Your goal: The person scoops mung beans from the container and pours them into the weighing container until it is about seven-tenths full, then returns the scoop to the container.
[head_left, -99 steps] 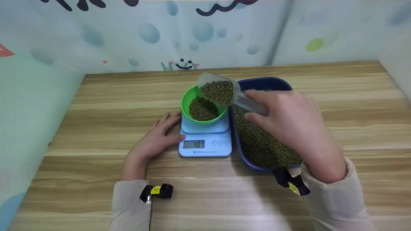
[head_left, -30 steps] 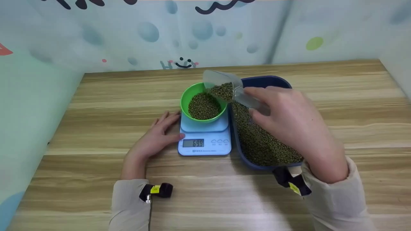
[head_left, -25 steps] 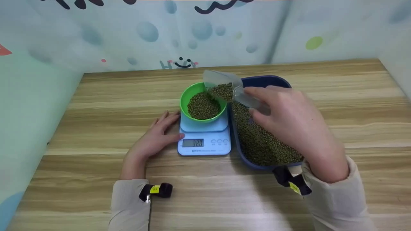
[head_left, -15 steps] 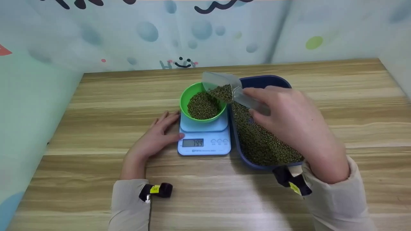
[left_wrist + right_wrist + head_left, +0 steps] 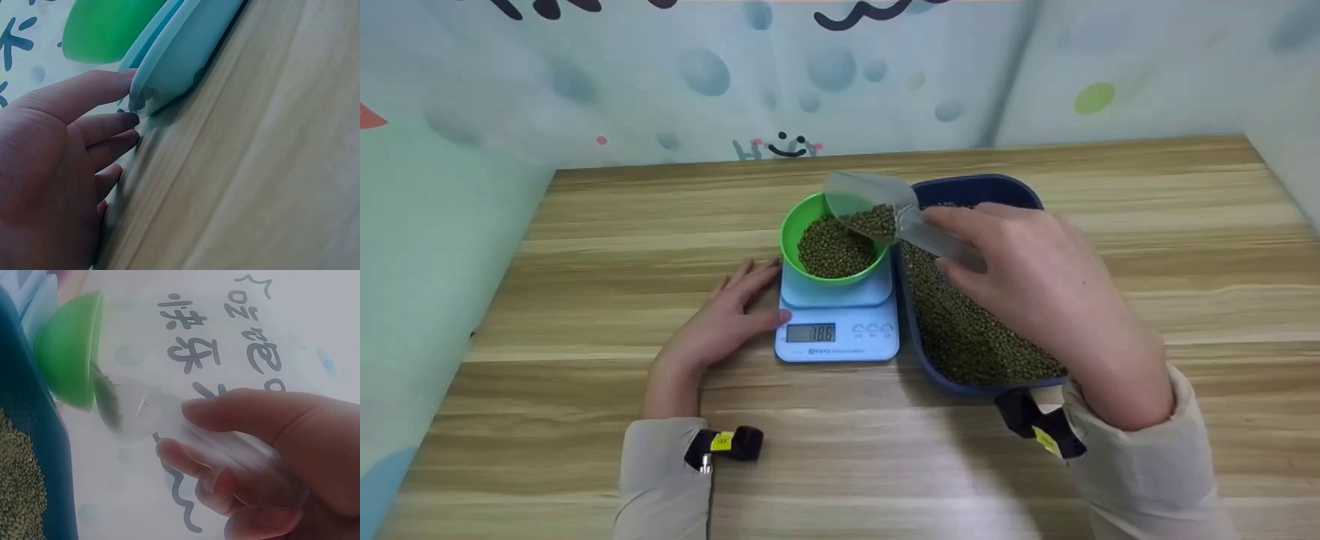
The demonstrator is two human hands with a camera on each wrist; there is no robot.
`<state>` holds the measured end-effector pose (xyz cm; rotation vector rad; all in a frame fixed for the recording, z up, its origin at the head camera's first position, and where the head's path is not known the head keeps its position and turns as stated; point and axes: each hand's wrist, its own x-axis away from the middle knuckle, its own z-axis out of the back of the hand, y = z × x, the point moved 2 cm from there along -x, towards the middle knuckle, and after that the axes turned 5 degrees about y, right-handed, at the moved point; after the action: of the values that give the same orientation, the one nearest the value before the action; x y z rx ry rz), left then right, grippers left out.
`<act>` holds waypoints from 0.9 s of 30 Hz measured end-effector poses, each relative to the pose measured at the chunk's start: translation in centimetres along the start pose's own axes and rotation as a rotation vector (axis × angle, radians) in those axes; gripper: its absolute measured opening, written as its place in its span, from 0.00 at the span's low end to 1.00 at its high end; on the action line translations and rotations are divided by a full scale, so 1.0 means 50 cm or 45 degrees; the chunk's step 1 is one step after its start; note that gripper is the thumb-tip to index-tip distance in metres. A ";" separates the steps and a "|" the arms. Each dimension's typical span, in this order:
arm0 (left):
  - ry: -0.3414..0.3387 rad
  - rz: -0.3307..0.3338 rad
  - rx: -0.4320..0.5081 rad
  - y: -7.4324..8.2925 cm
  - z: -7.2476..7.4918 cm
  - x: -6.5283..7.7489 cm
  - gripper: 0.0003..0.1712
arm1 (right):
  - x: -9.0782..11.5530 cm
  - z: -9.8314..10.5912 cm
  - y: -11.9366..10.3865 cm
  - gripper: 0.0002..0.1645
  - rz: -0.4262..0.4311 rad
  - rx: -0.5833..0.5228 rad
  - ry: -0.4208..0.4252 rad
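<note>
Head view. The right hand (image 5: 1035, 262) grips the handle of a translucent scoop (image 5: 909, 214), fingers and thumb curled round it. The scoop is tilted, its mouth over the right part of the green bowl (image 5: 795, 234), which sits on the light-blue scale (image 5: 810, 352). The left hand (image 5: 712, 322) lies with fingers extended and parted, holding nothing, thumb and index fingertip at the scale's left edge. Compared with about three seconds earlier, the scoop carries fewer brown grains (image 5: 835, 251) and the heap in the bowl is larger; the display (image 5: 811, 333) has risen from about 48 to what looks like 78.6 (the last digit is hard to read). The left hand has kept its place. The scale's right side stands just beside the wall of the blue bin (image 5: 982, 187), leaving only a narrow gap; the back edge of the tabletop (image 5: 585, 300) runs along the patterned backdrop (image 5: 885, 97). Broad wood surface extends left of the left hand, between the forearms and beyond the right forearm.

Left wrist view. The thumb touches the scale's rim; the other fingers line up beside it along the wood.

Right wrist view. The scoop's lip meets the bowl's rim in outline; actual contact cannot be told.
</note>
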<state>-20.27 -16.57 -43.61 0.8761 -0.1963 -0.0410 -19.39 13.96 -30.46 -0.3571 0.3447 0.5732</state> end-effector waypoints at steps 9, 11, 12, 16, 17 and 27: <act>-0.001 0.000 0.000 -0.002 0.000 -0.002 0.43 | 0.001 0.001 0.002 0.25 0.023 -0.010 0.002; 0.002 0.004 0.002 -0.002 0.000 -0.002 0.43 | 0.001 0.002 0.003 0.25 0.026 -0.004 -0.004; 0.001 0.005 0.005 -0.002 0.000 -0.002 0.43 | 0.001 0.002 0.003 0.25 0.031 -0.002 -0.007; -0.001 0.015 0.012 -0.003 0.000 -0.001 0.43 | 0.001 0.001 0.003 0.24 0.052 0.004 -0.011; -0.003 0.018 0.014 -0.003 0.000 0.000 0.43 | 0.001 0.001 0.003 0.24 0.056 0.005 -0.008; -0.008 -0.008 -0.005 -0.001 0.000 -0.001 0.43 | 0.002 0.004 0.003 0.25 0.045 0.015 0.009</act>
<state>-20.32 -16.60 -43.63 0.8726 -0.1990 -0.0502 -19.34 14.20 -30.38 -0.3421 0.3616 0.6045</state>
